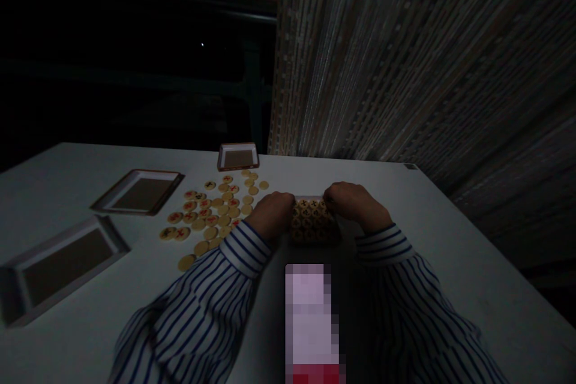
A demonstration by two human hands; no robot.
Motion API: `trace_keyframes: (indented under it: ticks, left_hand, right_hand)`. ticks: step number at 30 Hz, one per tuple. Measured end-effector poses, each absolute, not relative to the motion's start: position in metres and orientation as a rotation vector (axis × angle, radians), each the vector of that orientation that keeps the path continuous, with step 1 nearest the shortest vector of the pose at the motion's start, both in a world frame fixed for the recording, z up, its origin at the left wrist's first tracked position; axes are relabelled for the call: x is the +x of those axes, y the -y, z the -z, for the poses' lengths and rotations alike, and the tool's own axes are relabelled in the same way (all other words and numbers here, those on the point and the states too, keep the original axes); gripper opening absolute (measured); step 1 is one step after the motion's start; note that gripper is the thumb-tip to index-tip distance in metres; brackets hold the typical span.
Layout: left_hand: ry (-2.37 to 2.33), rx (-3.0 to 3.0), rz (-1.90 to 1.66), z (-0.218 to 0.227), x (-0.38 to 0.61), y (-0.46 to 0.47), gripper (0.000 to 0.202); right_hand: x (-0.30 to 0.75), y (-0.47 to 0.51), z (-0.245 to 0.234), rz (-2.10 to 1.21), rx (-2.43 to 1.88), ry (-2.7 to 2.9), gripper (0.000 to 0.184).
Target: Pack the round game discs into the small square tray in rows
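Observation:
In front of me on the table is a small box [333,234] packed with rows of round Chinese chess pieces [310,220]. My left hand [273,214], fingers curled, grips the box at its upper left side. My right hand [356,204] is closed at the upper right corner, its fingertips against the box edge. Left of the box lie many loose Chinese chess pieces [224,210], some face up with red or dark characters, others showing plain tops. My fingertips are partly hidden in the dim light.
Three shallow box parts stand on the white table [450,288]: one near left [119,234], one behind it [168,192], one at the back [238,145]. A bead curtain [360,72] hangs behind the table. A pixelated pale patch [310,318] covers something at the near edge.

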State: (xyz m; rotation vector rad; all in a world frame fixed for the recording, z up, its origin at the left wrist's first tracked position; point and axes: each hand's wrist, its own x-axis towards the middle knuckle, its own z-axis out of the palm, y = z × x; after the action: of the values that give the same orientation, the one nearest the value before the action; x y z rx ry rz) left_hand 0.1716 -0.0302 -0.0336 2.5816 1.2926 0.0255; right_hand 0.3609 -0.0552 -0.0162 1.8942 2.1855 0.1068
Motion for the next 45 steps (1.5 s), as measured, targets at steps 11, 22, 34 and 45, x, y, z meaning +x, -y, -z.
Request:
trace_keyframes:
  ticks: [11,22,34,45]
  left_hand:
    - [-1.319,2.545,-0.013,0.032,0.172,0.032,0.026]
    - [-1.304,2.569,-0.025,0.033,0.172,0.031,0.024]
    - [-1.293,2.576,-0.022,0.033,0.171,0.031,0.025]
    - [-1.289,2.635,-0.102,0.028,0.172,0.032,0.028]
  right_hand:
    - [0.362,0.053,0.016,-0.09,1.902,-2.182,0.027]
    - [0.36,0.055,0.013,-0.082,1.873,-2.147,0.026]
    - [0.365,0.056,0.009,-0.08,1.892,-2.192,0.027]
    - [0.373,0.088,0.009,-0.041,1.975,-2.442,0.029]
